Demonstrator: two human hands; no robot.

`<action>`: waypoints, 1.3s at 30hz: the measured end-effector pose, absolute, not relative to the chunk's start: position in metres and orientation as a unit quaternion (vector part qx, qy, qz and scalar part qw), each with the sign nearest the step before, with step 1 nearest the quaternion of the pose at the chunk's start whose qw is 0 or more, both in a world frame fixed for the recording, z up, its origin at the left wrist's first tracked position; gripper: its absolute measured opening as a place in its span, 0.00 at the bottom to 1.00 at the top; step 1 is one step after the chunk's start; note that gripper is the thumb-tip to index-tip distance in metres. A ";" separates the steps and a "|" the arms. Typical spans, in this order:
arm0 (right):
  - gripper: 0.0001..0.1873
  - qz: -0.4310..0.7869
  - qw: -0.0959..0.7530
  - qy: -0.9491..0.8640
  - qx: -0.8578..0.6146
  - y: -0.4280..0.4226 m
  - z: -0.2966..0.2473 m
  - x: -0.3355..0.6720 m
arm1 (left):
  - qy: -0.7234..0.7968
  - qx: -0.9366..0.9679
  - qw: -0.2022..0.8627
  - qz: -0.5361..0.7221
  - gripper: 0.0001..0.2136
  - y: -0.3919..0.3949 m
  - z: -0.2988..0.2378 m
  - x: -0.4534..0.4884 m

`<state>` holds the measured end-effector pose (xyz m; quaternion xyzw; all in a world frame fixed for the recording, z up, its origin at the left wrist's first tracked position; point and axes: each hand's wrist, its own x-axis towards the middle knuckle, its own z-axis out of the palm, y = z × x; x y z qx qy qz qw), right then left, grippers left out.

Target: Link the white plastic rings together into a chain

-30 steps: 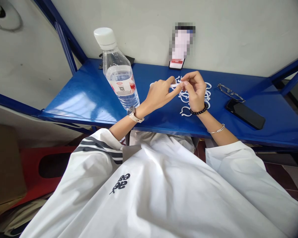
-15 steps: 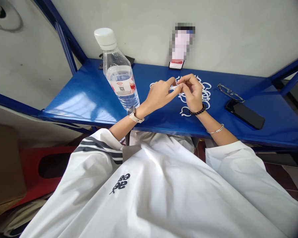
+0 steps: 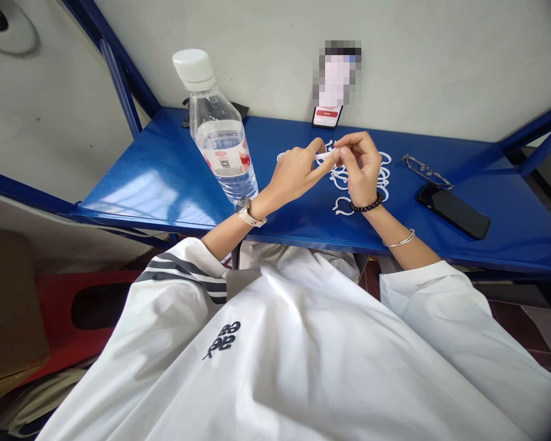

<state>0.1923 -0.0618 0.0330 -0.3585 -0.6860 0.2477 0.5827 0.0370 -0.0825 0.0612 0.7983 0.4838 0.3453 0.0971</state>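
While a small white plastic piece (image 3: 323, 157) is pinched between the fingertips of both hands, it is held just above a blue metal shelf (image 3: 165, 177). The left hand (image 3: 296, 174) grips one end with thumb and forefinger pressed together; the right hand (image 3: 360, 162) is closed on the other end in the same way. Beneath and beside the hands, a scatter of similar white loop-shaped pieces (image 3: 349, 184) is spread on the shelf. The held piece could be dropped among these and lost, it is judged, should either pinch slacken. A clear water bottle (image 3: 220, 141), capped and roughly half full, stands near the left wrist and could be toppled by an elbow. Spectacles (image 3: 426, 171) and a dark phone (image 3: 454, 211) are seen at right.
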 end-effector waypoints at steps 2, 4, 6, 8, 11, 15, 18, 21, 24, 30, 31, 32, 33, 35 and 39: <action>0.17 0.240 0.587 -0.683 -0.362 -0.064 0.034 0.192 | 0.488 0.793 0.103 0.350 0.23 -0.082 0.061 0.037; 0.16 0.236 0.587 -0.682 -0.367 -0.066 0.035 0.191 | 0.495 0.787 0.109 0.351 0.23 -0.082 0.061 0.037; 0.16 0.234 0.583 -0.684 -0.372 -0.068 0.036 0.191 | 0.496 0.785 0.116 0.353 0.24 -0.082 0.061 0.037; 0.16 0.231 0.580 -0.686 -0.373 -0.069 0.036 0.190 | 0.493 0.784 0.124 0.357 0.24 -0.083 0.062 0.037; 0.17 0.224 0.584 -0.687 -0.370 -0.070 0.035 0.190 | 0.490 0.779 0.140 0.365 0.22 -0.084 0.063 0.037; 0.18 0.230 0.581 -0.687 -0.372 -0.069 0.035 0.189 | 0.483 0.777 0.153 0.373 0.18 -0.084 0.064 0.037; 0.17 0.241 0.579 -0.689 -0.364 -0.068 0.036 0.189 | 0.476 0.782 0.150 0.373 0.16 -0.084 0.064 0.037; 0.17 0.263 0.579 -0.693 -0.341 -0.067 0.037 0.189 | 0.475 0.783 0.147 0.373 0.16 -0.083 0.063 0.037; 0.16 0.294 0.572 -0.694 -0.322 -0.066 0.038 0.190 | 0.482 0.782 0.141 0.369 0.15 -0.084 0.064 0.037; 0.19 0.303 0.569 -0.693 -0.323 -0.063 0.038 0.192 | 0.479 0.788 0.133 0.364 0.14 -0.083 0.063 0.038; 0.19 0.301 0.568 -0.693 -0.325 -0.063 0.038 0.192 | 0.478 0.789 0.133 0.363 0.14 -0.082 0.063 0.038; 0.19 0.300 0.571 -0.693 -0.321 -0.062 0.037 0.192 | 0.477 0.789 0.133 0.363 0.14 -0.082 0.062 0.038; 0.18 0.299 0.575 -0.695 -0.311 -0.062 0.037 0.192 | 0.475 0.790 0.135 0.363 0.13 -0.082 0.062 0.038; 0.16 0.300 0.583 -0.698 -0.288 -0.064 0.036 0.191 | 0.471 0.790 0.142 0.366 0.12 -0.082 0.062 0.038; 0.15 0.283 0.573 -0.708 -0.300 -0.068 0.034 0.190 | 0.451 0.787 0.164 0.388 0.11 -0.080 0.061 0.036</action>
